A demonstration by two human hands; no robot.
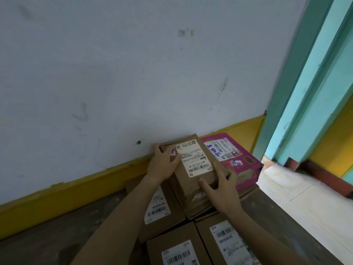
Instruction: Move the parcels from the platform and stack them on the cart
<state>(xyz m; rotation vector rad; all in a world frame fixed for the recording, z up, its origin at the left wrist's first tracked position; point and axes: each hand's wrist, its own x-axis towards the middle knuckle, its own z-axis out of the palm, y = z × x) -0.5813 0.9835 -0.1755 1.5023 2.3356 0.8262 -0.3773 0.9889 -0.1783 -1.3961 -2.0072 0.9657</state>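
Note:
A brown cardboard parcel point(198, 170) with a white barcode label sits on top of a stack of parcels near the wall. My left hand point(162, 165) grips its far left corner, and my right hand point(219, 188) holds its near right edge. Beside it on the right lies a pink parcel point(242, 165) with a white label and blue handwriting. Below are several more brown labelled parcels point(162, 209), point(179, 249), point(225, 240). No cart can be made out for certain.
A white wall point(133, 73) with a yellow skirting strip point(66, 196) stands right behind the stack. A teal door frame point(309, 83) is at the right, with pale floor tiles point(296, 192) below it. Dark floor point(47, 241) lies to the left.

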